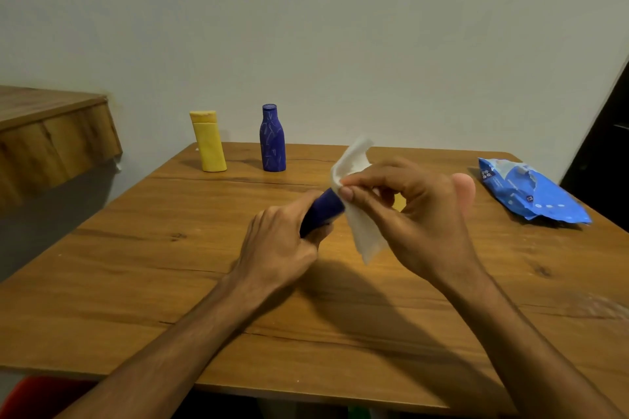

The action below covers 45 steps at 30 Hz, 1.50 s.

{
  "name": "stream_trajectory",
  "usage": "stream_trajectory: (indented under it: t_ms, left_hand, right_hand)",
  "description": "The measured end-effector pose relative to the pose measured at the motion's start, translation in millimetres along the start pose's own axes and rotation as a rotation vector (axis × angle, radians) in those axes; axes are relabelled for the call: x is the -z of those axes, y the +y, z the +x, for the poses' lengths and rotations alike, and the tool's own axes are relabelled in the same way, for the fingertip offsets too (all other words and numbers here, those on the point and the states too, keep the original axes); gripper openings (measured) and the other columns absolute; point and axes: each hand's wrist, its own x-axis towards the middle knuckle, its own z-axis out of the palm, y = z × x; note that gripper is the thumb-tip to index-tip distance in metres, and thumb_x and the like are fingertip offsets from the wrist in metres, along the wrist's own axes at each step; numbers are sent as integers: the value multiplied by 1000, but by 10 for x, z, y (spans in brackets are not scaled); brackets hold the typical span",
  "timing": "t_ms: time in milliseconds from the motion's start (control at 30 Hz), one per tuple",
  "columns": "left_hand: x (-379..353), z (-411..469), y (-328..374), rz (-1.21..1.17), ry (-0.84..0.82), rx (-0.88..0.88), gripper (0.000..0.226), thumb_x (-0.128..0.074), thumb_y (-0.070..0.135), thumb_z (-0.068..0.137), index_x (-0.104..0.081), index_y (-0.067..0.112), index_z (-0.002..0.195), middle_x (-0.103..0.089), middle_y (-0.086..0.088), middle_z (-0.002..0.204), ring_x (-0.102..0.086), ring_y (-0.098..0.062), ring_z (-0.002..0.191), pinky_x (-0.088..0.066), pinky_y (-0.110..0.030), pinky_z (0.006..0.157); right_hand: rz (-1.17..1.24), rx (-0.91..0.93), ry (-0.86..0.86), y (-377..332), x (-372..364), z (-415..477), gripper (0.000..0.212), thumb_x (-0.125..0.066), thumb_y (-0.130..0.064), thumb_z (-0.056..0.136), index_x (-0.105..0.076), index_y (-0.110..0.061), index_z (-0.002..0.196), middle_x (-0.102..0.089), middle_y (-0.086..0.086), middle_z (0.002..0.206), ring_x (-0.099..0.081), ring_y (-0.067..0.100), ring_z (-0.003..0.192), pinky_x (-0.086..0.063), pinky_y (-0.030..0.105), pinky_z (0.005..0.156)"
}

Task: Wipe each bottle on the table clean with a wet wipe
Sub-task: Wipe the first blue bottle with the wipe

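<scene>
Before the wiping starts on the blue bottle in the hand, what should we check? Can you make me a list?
1. The dark blue plastic bottle held steady: ok, the left hand has its grip round it.
2. The white wet wipe ready: ok, the right hand pinches it at the fingertips.
3. Wipe spread over the bottle: not ok, it hangs crumpled beside the bottle's end.
4. Other bottles out of the way: ok, the yellow plastic bottle and the patterned blue bottle stand upright at the far edge of the wooden table.
5. Wipe wet enough: cannot tell.
6. Spare wipes close: ok, the crinkled blue wipe packet lies on the table's right side.
</scene>
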Motion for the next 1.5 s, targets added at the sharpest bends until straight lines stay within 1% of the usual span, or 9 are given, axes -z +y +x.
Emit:
stream_trajectory:
  t_ms: [267,400,533,700,933,1100,1200,1300,1500]
  left_hand:
    - [33,-12,52,99,-25,-1,38,-64,25,91,-52,27,128,-58,13,92,-56,-3,79,-38,-10,72]
    - [52,-16,62,177,-28,-19,32,-62,28,93,-53,28,123,-57,13,84,-59,-5,76,-49,-22,77]
    - [24,-47,72,217,-5,-45,30,-64,27,92,-56,23,120,-61,8,91,-53,-4,78,-45,-21,83]
    - [10,-62,73,243,13,-101,35,-68,19,87,-59,20,121,-66,3,93,-50,-4,79,-41,-22,81]
    - [7,-24,31,167,10,-6,24,-66,29,91,-58,25,113,-52,17,80,-48,4,65,-33,-6,68]
    - [12,-3,29,6,19,55,33,-69,26,88,-59,26,119,-64,11,90,-59,-2,79,-39,-11,73]
    - [20,3,27,-59,59,66,34,-72,23,86,-60,26,118,-67,8,92,-61,-5,83,-47,-21,77]
    - [0,-7,31,-94,57,54,32,-73,24,85,-60,27,115,-66,11,89,-60,-2,80,-46,-17,74]
    - [-1,-11,10,-189,24,26,28,-71,27,85,-60,25,111,-66,10,89,-58,0,85,-47,-10,69]
  right_hand:
    - [-115,-73,158,130,94,61,18,-68,-17,86,-71,-17,104,-65,-6,89,-54,-4,78,-40,6,67]
    - [-131,27,18,2,62,32,13,-68,-18,86,-72,-19,99,-60,-9,90,-53,1,81,-42,12,67]
    - [-455,138,-53,6,-69,-34,9,-68,-27,85,-74,-23,89,-56,-3,93,-48,13,84,-42,31,66]
    - [-683,87,6,69,-83,-44,12,-69,-35,84,-73,-24,88,-64,0,102,-51,21,93,-23,31,76]
    - [-533,334,-129,118,-57,-3,23,-80,-13,73,-73,-18,94,-69,1,103,-52,27,108,-47,56,74]
    - [-537,371,146,113,-10,-8,17,-62,-19,86,-70,-13,100,-68,4,103,-53,20,102,-38,42,85]
    - [-300,182,254,104,59,24,15,-65,-20,90,-71,-15,103,-67,-1,100,-57,13,95,-43,34,78]
    - [12,-22,239,54,67,52,15,-64,-26,90,-72,-20,101,-67,-7,98,-58,3,93,-39,11,72]
    - [51,-184,107,6,-7,41,15,-66,-38,83,-69,-35,98,-65,-10,96,-54,-1,81,-39,4,64]
